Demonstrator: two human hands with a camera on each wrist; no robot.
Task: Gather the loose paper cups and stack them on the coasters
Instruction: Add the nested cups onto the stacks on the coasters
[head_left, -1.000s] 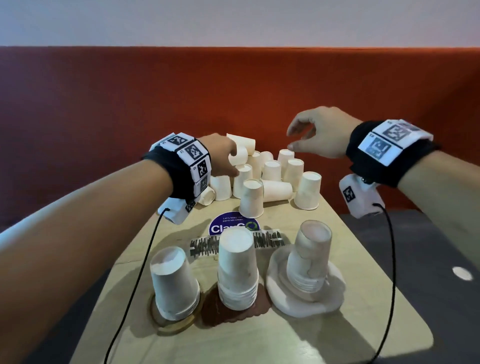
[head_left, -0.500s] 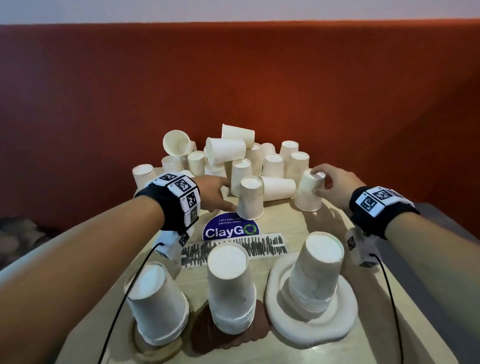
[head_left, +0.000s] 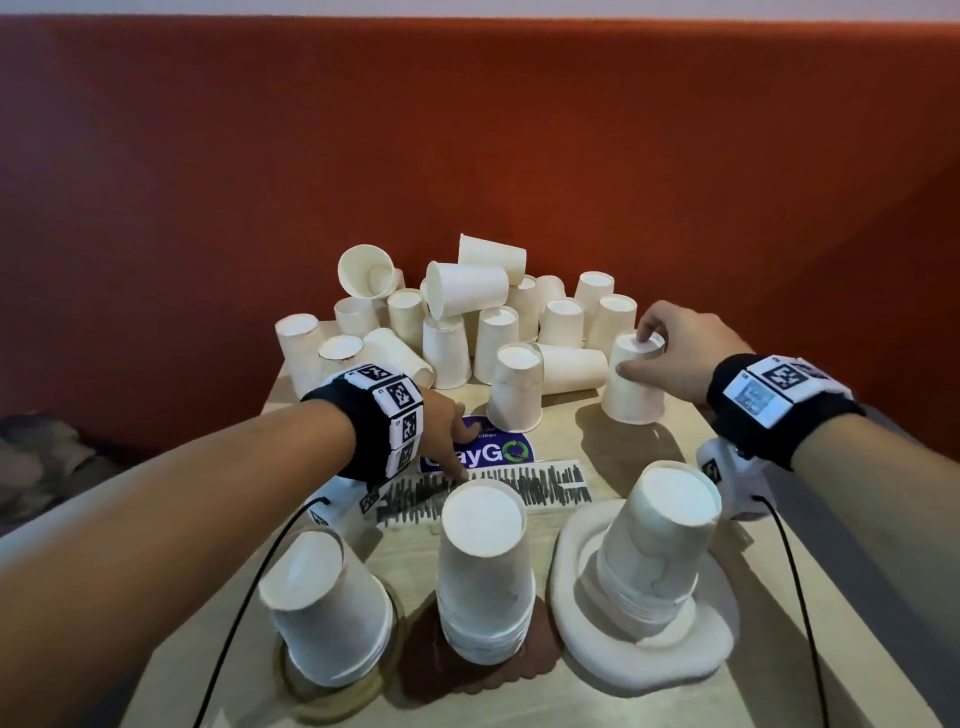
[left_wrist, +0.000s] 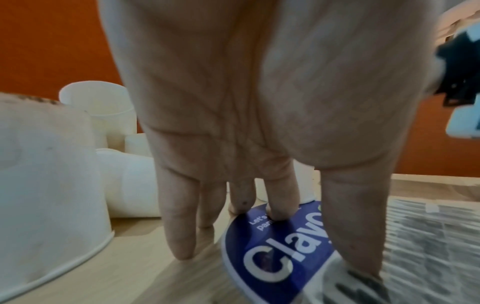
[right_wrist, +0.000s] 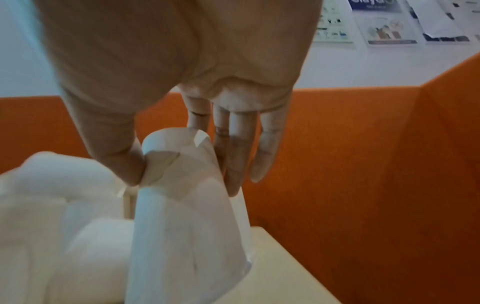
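Fingers and thumb of the right hand (head_left: 675, 353) pinch the upturned base of an inverted paper cup (head_left: 635, 382) standing at the right edge of the loose pile on the table (head_left: 649, 452), while the left hand (head_left: 441, 426), fingers straight, touches the blue sticker (head_left: 498, 452) just beyond the three stacks on coasters (head_left: 644, 660)

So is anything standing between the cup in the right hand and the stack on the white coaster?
Nothing visible does. The right hand pinches an upside-down cup at the pile's right edge; bare table lies between it and the stack on the white coaster.
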